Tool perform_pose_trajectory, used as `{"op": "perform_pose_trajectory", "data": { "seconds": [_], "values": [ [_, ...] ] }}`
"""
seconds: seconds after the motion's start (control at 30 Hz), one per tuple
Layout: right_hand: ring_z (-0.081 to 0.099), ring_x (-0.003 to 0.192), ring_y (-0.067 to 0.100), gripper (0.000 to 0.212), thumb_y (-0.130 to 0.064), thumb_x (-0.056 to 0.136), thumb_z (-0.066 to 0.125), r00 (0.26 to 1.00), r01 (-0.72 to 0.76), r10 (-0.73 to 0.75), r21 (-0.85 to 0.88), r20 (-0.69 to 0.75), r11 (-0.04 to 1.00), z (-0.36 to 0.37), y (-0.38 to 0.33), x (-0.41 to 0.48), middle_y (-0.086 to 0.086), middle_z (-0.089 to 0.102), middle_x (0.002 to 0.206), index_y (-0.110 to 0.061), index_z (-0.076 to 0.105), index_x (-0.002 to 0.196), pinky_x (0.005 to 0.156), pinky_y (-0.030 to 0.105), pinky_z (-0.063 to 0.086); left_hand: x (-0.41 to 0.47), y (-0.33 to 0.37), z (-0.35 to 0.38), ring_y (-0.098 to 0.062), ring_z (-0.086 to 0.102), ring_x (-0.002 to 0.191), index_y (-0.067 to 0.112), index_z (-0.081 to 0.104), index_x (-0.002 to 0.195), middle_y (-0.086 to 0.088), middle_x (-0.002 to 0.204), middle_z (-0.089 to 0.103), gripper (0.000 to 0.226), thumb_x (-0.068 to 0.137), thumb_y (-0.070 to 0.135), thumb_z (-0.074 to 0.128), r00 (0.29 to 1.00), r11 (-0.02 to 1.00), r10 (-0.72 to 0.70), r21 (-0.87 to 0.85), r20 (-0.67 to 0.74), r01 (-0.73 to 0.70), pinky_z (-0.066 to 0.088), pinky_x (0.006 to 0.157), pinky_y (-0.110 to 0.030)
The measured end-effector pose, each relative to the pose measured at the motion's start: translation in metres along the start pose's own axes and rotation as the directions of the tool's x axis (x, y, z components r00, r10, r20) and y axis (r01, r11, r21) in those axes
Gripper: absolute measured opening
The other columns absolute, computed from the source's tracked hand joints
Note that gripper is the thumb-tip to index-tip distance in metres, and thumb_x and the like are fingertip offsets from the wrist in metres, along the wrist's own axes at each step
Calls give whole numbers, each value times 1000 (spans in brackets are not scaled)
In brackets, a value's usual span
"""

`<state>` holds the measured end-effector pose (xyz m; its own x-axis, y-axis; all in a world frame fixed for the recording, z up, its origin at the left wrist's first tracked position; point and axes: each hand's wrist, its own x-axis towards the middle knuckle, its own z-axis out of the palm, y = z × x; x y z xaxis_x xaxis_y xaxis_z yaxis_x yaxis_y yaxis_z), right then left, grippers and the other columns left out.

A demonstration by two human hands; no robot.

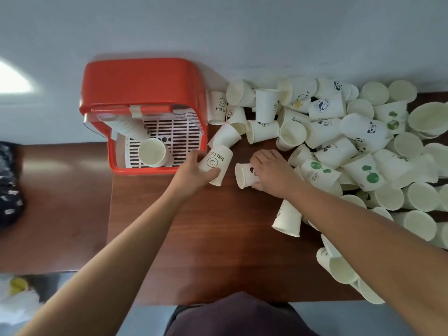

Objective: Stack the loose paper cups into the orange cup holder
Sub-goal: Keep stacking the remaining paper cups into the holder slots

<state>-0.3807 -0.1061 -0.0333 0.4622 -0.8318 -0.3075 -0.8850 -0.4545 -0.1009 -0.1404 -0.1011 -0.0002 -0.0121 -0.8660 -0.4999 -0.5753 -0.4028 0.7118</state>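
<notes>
The orange cup holder (145, 78) stands open at the back left of the brown table, a long stack of nested white cups (135, 132) lying in it over a slotted white tray. My left hand (194, 173) grips a white "HELLO" smiley cup (215, 163) just right of the holder's front corner. My right hand (271, 170) curls over a white cup (243, 175) lying on its side on the table. A big heap of loose paper cups (339, 132) fills the right side.
The brown table (194, 238) has bare wood in front of my hands. A white wall runs behind the holder. A dark patterned object (9, 185) lies at the far left. More cups (344, 267) trail along the table's right front edge.
</notes>
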Motion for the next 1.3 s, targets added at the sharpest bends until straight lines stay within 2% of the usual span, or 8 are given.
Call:
{"op": "perform_pose_trajectory", "data": {
  "seconds": [0.2, 0.3, 0.4, 0.53, 0.67, 0.8, 1.13, 1.3],
  "values": [
    [51, 110, 22, 66, -45, 74, 78, 962, -165, 257, 559, -90, 812, -29, -41, 10, 3, 57, 120, -14, 50, 126, 94, 38, 44, -36, -22, -61, -13, 65, 101, 36, 58, 122, 6, 111, 68, 46, 82, 23, 77, 997, 967, 45, -248, -66, -60, 55, 83, -27],
    [54, 111, 12, 68, -49, 75, 76, 968, -142, 248, 716, -45, 683, -51, -70, 17, -7, 57, 122, -25, 49, 133, 92, 32, 47, -49, -34, -96, -18, 65, 108, 44, 58, 121, 4, 116, 67, 50, 76, 35, 78, 988, 944, 75, -310, -136, -114, 56, 93, -44],
    [55, 106, 8, 65, -43, 78, 77, 969, -122, 244, 810, -26, 573, -69, -97, 25, -10, 58, 118, -26, 48, 133, 85, 25, 44, -54, -46, -128, -17, 64, 109, 38, 48, 123, 1, 118, 63, 58, 74, 40, 79, 961, 928, 30, -350, -277, -129, 58, 89, -43],
    [52, 111, 6, 66, -39, 80, 77, 963, -93, 266, 861, -50, 499, -83, -123, 36, -10, 55, 126, -21, 48, 136, 83, 16, 43, -46, -59, -159, -7, 63, 103, 23, 46, 122, 7, 112, 64, 55, 80, 32, 80, 921, 970, 32, -210, -389, -123, 52, 77, -18],
    [50, 115, 7, 70, -36, 81, 77, 948, -99, 312, 883, -55, 459, -85, -137, 43, -9, 53, 130, -18, 44, 140, 75, 7, 36, -33, -66, -165, -14, 59, 110, 38, 47, 139, 2, 126, 54, 70, 78, 41, 80, 935, 984, 180, 63, -306, -169, 50, 95, -30],
    [52, 110, 8, 62, -35, 82, 75, 943, -106, 329, 886, -54, 451, -82, -139, 43, -9, 55, 125, -23, 45, 135, 72, 8, 38, -19, -64, -151, -19, 44, 130, 27, 42, 148, 0, 143, 47, 80, 79, 34, 81, 920, 945, 304, 202, -248, -258, 39, 108, -38],
    [53, 101, -5, 59, -26, 82, 76, 944, -68, 320, 908, -75, 413, -78, -148, 53, -16, 53, 118, -27, 44, 132, 70, -1, 40, 18, -71, -133, -23, 41, 139, 25, 36, 153, 6, 159, 34, 82, 82, 33, 77, 960, 879, 277, 413, -32, -240, 37, 113, -44],
    [53, 118, 5, 62, -37, 78, 78, 945, -7, 302, 919, -123, 395, -77, -161, 70, -15, 55, 127, -34, 45, 129, 98, 30, 50, 12, -82, -144, -19, 32, 145, 22, 30, 155, 3, 162, 27, 82, 86, 26, 73, 958, 931, 285, 253, -45, -265, 31, 118, -38]
  ]
}}
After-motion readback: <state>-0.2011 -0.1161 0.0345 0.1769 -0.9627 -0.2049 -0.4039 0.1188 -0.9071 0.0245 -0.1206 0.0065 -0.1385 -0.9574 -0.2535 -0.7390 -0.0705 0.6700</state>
